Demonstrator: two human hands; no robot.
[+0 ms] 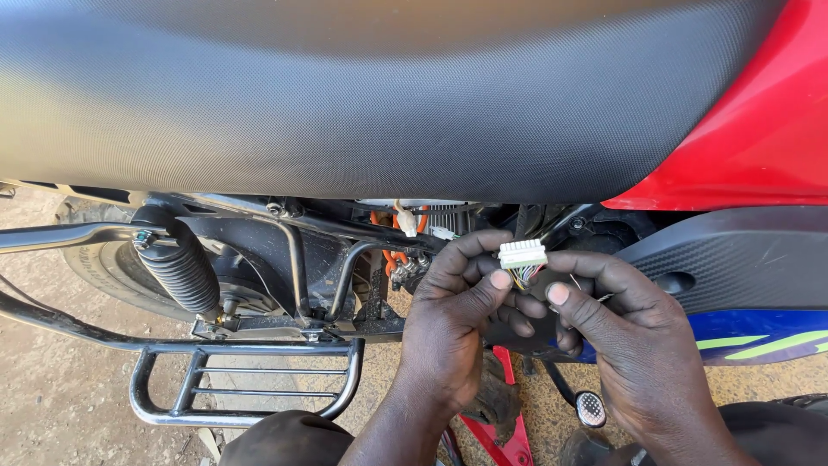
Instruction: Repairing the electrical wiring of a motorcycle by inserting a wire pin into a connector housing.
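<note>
Where fingers [483, 289] meet, white connector [523, 253] between.

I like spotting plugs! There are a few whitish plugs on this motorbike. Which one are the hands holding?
The wide white connector, pinched between the left hand and right hand. The smaller ones sit untouched under the seat.
</note>
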